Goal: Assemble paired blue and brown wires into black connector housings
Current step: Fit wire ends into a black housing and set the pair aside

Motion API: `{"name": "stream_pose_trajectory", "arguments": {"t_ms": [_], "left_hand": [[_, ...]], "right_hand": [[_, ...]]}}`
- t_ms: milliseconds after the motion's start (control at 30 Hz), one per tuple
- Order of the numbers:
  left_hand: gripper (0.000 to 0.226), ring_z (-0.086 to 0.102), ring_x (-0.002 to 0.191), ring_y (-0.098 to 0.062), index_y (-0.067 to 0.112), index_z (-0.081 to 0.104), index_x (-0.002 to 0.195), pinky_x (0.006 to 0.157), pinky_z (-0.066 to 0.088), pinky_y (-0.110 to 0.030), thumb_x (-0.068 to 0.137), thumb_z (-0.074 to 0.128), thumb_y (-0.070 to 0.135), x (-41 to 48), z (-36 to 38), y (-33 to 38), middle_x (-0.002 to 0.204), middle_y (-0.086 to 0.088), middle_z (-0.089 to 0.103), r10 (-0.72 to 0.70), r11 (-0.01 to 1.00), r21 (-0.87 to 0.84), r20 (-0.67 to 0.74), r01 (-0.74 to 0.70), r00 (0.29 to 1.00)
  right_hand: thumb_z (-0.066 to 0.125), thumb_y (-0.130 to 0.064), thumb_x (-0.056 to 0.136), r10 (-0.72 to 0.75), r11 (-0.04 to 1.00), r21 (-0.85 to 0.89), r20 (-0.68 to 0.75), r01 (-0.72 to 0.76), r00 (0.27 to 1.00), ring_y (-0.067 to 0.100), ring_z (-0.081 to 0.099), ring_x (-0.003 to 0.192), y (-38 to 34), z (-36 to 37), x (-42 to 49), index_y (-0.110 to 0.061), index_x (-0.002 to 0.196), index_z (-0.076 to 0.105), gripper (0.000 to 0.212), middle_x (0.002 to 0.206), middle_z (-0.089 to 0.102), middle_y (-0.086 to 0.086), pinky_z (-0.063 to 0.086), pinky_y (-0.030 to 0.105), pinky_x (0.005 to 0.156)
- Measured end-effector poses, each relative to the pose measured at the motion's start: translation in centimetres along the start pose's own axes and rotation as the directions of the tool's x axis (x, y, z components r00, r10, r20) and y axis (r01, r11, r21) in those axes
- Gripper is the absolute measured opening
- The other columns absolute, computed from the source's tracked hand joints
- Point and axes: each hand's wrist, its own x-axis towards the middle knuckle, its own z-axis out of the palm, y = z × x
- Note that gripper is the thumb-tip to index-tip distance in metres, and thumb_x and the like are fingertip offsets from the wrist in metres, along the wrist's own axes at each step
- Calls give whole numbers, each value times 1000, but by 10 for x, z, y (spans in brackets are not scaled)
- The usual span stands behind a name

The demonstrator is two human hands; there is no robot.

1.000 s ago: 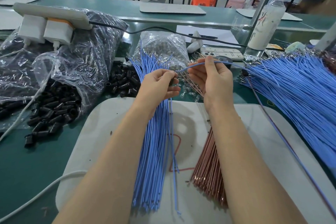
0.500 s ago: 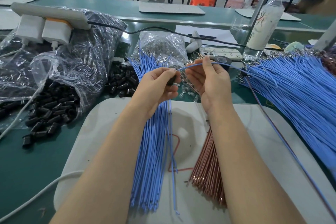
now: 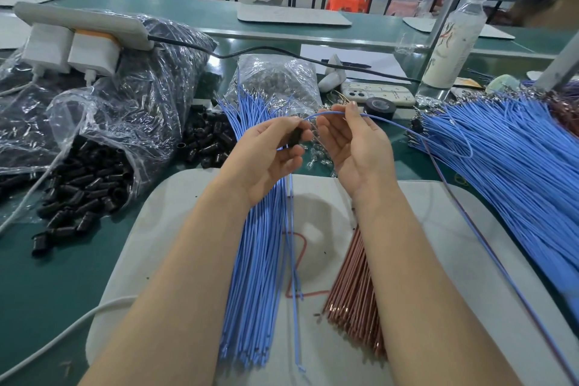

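left hand [image 3: 266, 153]: we pinch the small black plastic connector housing [image 3: 294, 137]
right hand [image 3: 354, 147]: we pinch the thin blue wire [image 3: 391, 123]
tip: we feed it straight, no forcing

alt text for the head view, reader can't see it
A left hand pinches a black housing while the right hand holds a blue wire to it, over a blue bundle and a brown bundle on a grey mat.

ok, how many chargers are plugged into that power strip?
2: white charger and orange-topped charger, side by side on the power strip at far left. Others may be hidden behind it.
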Motion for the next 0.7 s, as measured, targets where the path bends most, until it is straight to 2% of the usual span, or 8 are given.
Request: {"name": "stream_pose_trajectory", "arguments": {"t_ms": [400, 500, 533, 600, 633, 700], "left_hand": [[17, 47, 46, -2, 12, 62, 78, 42, 43, -10, 92, 53, 15, 1, 0, 1, 66, 3, 59, -221, 932, -291, 18, 217, 975], [16, 47, 45, -2, 12, 62, 78, 42, 43, -11, 92, 54, 15, 2, 0, 0, 66, 3, 60, -199, 938, -294, -30, 182, 980], [15, 48, 45, -2, 12, 63, 79, 42, 44, -12, 92, 55, 14, 3, 0, -1, 66, 3, 61, -144, 971, -206, -95, 122, 985], [12, 50, 45, -2, 14, 63, 81, 46, 47, -15, 92, 56, 14, 5, 1, -6, 65, 6, 63, 63, 989, 146, -219, -31, 974], [12, 51, 46, -2, 15, 63, 81, 49, 49, -17, 92, 56, 13, 5, 1, -8, 66, 6, 64, 180, 942, 320, -234, -99, 955], [15, 54, 48, -3, 20, 61, 79, 55, 51, -22, 91, 56, 14, 6, 2, -12, 70, 5, 64, 344, 829, 522, -195, -200, 918]], "right_hand": [[45, -17, 101, -49, 999, -21, 37, 50, 998, 14, 69, 61, 3, 0, 1, -4, 83, 60, 26, 65, 70, 6, 55, 20, 56], [46, -17, 100, -55, 998, -40, 58, 57, 997, 15, 69, 63, 2, 0, 0, -5, 84, 61, 25, 67, 70, 7, 55, 21, 59], [47, -16, 100, -44, 998, -44, 64, 47, 997, 15, 69, 63, 2, 0, 0, -5, 84, 61, 24, 67, 70, 7, 55, 21, 59], [51, -13, 97, -25, 996, -85, 67, 31, 997, 12, 68, 61, 4, 2, -1, -7, 84, 61, 17, 65, 70, 4, 55, 20, 59], [54, -11, 96, -24, 991, -132, 62, 32, 998, 11, 67, 60, 6, 3, -1, -8, 84, 61, 14, 64, 69, 2, 55, 19, 59], [58, -9, 93, -39, 963, -265, 49, 50, 998, 10, 65, 58, 9, 4, 0, -9, 83, 60, 10, 63, 67, 0, 55, 20, 61]]}}
